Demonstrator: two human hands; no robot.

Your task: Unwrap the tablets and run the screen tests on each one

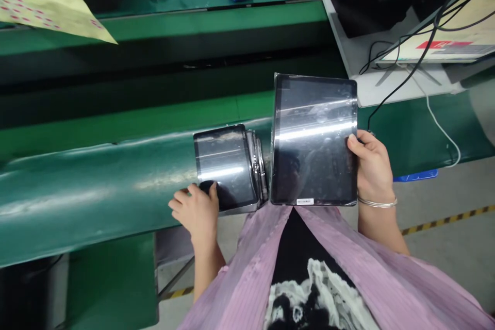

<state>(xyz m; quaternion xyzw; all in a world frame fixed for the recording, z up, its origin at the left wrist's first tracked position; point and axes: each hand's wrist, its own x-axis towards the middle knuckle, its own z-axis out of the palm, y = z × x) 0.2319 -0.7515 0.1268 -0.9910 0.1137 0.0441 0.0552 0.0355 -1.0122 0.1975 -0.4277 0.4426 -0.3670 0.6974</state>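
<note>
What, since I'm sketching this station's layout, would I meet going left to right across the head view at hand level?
Green conveyor belt, left hand, stack of smaller tablets, large tablet, right hand, yellow-and-black floor tape.

Worn on the head, one view only: looking forward and down past a pink striped smock, close above the left hand and right hand, facing across a green conveyor belt.

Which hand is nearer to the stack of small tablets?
Left hand is nearer: its fingers rest on the stack. The right hand is farther, to the stack's right, holding a larger tablet.
</note>
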